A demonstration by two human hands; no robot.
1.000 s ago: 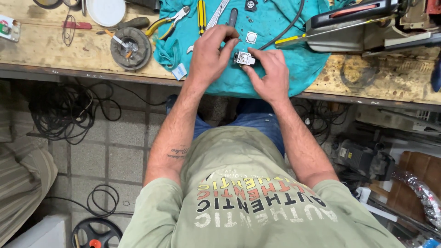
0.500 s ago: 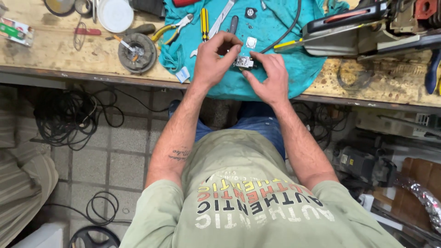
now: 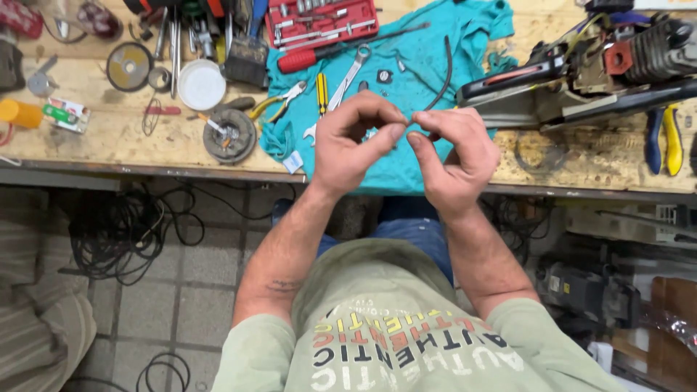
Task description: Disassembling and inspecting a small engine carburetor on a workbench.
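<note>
My left hand (image 3: 348, 141) and my right hand (image 3: 454, 156) are raised over a teal cloth (image 3: 465, 65) on the wooden workbench (image 3: 109, 149). Their fingertips meet in a pinch. Whatever sits between them is too small to make out. Beyond the hands on the cloth lie a silver wrench (image 3: 350, 72), a yellow-handled screwdriver (image 3: 321, 91), a black hose (image 3: 445, 69) and a small round part (image 3: 384, 75). The small metal block from the earlier frames is out of sight.
A chainsaw body (image 3: 602, 65) lies at the right of the bench, with blue-and-yellow pliers (image 3: 664, 138) beside it. A red socket case (image 3: 319, 20), a white lid (image 3: 201, 84), a grinding disc (image 3: 128, 65) and yellow-handled pliers (image 3: 279, 103) lie further left. Cables (image 3: 131, 232) are coiled on the tiled floor.
Both hands have lifted off the cloth toward the camera and drawn their fingertips together. The small metal block they held on the cloth no longer shows. The view has tilted up.
</note>
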